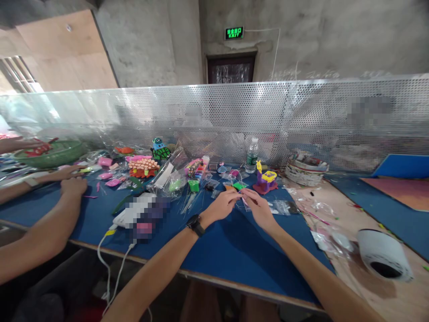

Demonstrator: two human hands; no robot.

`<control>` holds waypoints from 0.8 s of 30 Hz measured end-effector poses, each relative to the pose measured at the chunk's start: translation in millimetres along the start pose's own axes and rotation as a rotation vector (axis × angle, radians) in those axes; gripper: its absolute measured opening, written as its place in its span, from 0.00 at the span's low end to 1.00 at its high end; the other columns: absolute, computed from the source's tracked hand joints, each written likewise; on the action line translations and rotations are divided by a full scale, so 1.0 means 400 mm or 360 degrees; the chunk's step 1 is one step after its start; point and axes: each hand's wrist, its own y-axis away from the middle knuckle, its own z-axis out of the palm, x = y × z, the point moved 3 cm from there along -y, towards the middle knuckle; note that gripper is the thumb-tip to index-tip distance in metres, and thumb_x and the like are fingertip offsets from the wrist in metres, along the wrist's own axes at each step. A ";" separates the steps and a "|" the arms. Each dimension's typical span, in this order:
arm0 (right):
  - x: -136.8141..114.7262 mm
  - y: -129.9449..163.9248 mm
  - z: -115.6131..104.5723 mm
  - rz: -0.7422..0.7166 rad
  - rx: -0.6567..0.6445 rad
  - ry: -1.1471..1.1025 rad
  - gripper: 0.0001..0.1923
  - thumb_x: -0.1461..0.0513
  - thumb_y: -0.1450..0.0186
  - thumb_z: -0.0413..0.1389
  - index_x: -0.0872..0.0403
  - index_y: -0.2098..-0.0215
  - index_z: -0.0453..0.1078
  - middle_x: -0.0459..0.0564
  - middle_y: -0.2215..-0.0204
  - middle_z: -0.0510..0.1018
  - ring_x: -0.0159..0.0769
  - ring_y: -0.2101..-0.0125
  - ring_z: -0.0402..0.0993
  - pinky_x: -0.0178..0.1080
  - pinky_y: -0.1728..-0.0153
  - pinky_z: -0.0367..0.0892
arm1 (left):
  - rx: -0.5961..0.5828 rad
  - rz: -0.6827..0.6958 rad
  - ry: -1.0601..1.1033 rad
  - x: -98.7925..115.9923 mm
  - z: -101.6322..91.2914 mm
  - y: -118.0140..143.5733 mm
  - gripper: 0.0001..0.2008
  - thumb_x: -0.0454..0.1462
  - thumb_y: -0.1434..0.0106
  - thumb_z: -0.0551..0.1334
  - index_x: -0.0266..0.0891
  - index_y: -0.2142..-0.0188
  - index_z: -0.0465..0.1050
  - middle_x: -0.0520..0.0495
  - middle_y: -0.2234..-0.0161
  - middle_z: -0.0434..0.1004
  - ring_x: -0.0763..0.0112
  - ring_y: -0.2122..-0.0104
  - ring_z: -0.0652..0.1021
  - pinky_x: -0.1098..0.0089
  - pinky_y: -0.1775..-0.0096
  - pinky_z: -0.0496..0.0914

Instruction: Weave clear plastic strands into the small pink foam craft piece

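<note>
Both hands, left hand [223, 205] and right hand [258, 206], fingertips together, pinching perhaps a small pink piece [243, 199] above blue mat [234, 250]

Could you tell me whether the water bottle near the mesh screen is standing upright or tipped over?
Upright: the water bottle stands on its base on the blue table, cap uppermost, before the mesh screen.
</note>
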 end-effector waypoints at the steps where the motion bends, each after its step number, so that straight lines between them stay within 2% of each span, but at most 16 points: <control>1: 0.002 0.001 0.001 0.0028 0.0015 0.0014 0.22 0.47 0.40 0.60 0.50 0.54 0.79 0.53 0.49 0.80 0.48 0.48 0.75 0.50 0.44 0.68 | 0.0009 0.0006 -0.0005 0.000 0.000 0.000 0.16 0.34 0.27 0.50 0.37 0.55 0.78 0.44 0.62 0.77 0.69 0.65 0.76 0.68 0.58 0.71; 5: 0.002 0.001 0.001 0.0114 0.0061 -0.0018 0.20 0.47 0.41 0.62 0.51 0.58 0.79 0.54 0.57 0.83 0.49 0.55 0.79 0.52 0.50 0.72 | 0.0051 0.0013 -0.0034 0.001 0.000 -0.001 0.15 0.32 0.28 0.51 0.36 0.56 0.78 0.44 0.63 0.78 0.69 0.65 0.76 0.68 0.59 0.71; 7: 0.000 -0.001 0.001 0.0088 0.0074 -0.0129 0.20 0.47 0.43 0.64 0.52 0.60 0.76 0.55 0.58 0.83 0.48 0.55 0.79 0.49 0.52 0.73 | 0.0076 0.0012 -0.0036 0.001 0.001 -0.001 0.15 0.31 0.29 0.52 0.36 0.56 0.78 0.44 0.63 0.79 0.69 0.65 0.77 0.68 0.58 0.71; 10: -0.003 -0.001 0.001 0.0084 0.0023 -0.0287 0.23 0.49 0.45 0.66 0.51 0.57 0.70 0.56 0.56 0.83 0.46 0.55 0.80 0.47 0.54 0.74 | 0.0091 0.0011 -0.0057 -0.007 0.002 0.001 0.15 0.30 0.30 0.53 0.37 0.56 0.79 0.44 0.61 0.80 0.69 0.63 0.77 0.69 0.57 0.71; 16: -0.015 0.003 -0.003 0.0061 -0.0110 -0.0278 0.23 0.50 0.43 0.66 0.52 0.55 0.69 0.57 0.56 0.83 0.46 0.53 0.79 0.47 0.53 0.73 | 0.0012 0.0038 -0.0172 -0.026 0.003 0.006 0.16 0.29 0.31 0.53 0.38 0.56 0.81 0.44 0.61 0.80 0.68 0.63 0.77 0.69 0.58 0.70; 21: -0.005 0.000 -0.002 0.0188 -0.0091 -0.0218 0.25 0.49 0.46 0.67 0.52 0.56 0.71 0.56 0.60 0.84 0.46 0.59 0.81 0.46 0.58 0.74 | -0.0129 0.0073 -0.0227 -0.021 0.003 0.003 0.19 0.26 0.33 0.53 0.40 0.56 0.81 0.44 0.62 0.79 0.68 0.63 0.77 0.69 0.58 0.70; 24: -0.003 -0.002 0.001 0.0204 -0.0130 -0.0219 0.25 0.48 0.45 0.66 0.52 0.56 0.73 0.54 0.61 0.84 0.44 0.60 0.80 0.44 0.58 0.73 | -0.0178 0.0082 -0.0236 -0.015 0.003 0.000 0.19 0.25 0.34 0.53 0.40 0.57 0.82 0.44 0.63 0.79 0.68 0.64 0.77 0.70 0.59 0.70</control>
